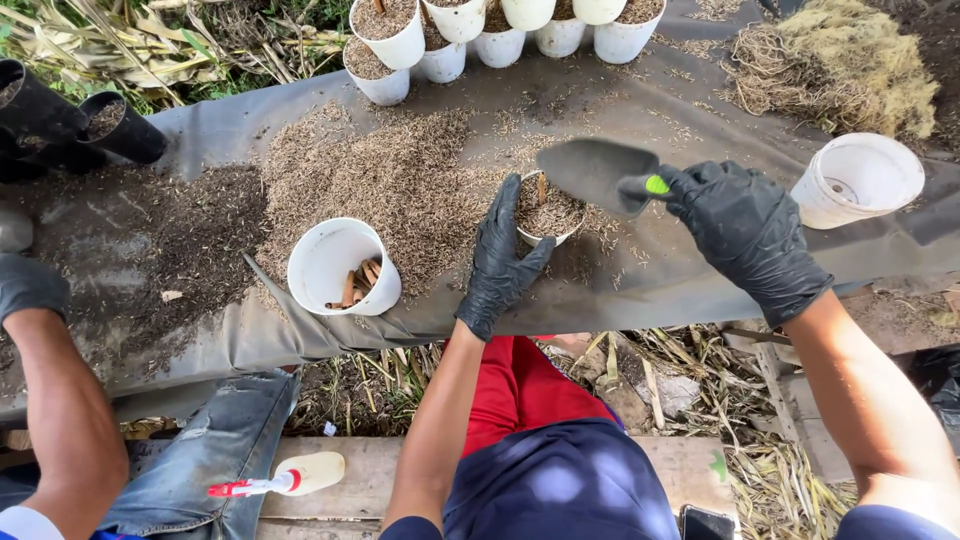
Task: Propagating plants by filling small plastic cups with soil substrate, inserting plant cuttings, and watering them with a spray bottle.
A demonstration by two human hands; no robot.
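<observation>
- Grey sheeting [640,290] is stretched over a low bench outdoors, strewn with a broad heap of husk-like potting mix [390,180]; dry stalks and straw lie on the ground around it
- Progress is judged as well under way: a row of filled white cups [480,35] is lined up at the far edge; the white cup in hand [548,212] looks nearly topped up with mix, a short stick showing in it
- Left to do, by the look of it: a white cup lying on its side [340,268] holds only a few brown stick pieces; an empty white cup [858,180] is tipped over at the right; black pots [110,125] wait at the far left
- The left hand [500,255], black-gloved, is clasped round the near side of the cup, fingers spread up its wall, forearm reaching straight forward
- The right hand [745,235], also gloved, is closed on the handle of a dark trowel [597,170]; the blade is held just over the cup's rim, wrist bent inward
- A co-worker's gloved hand [30,285] is seen at the left edge
</observation>
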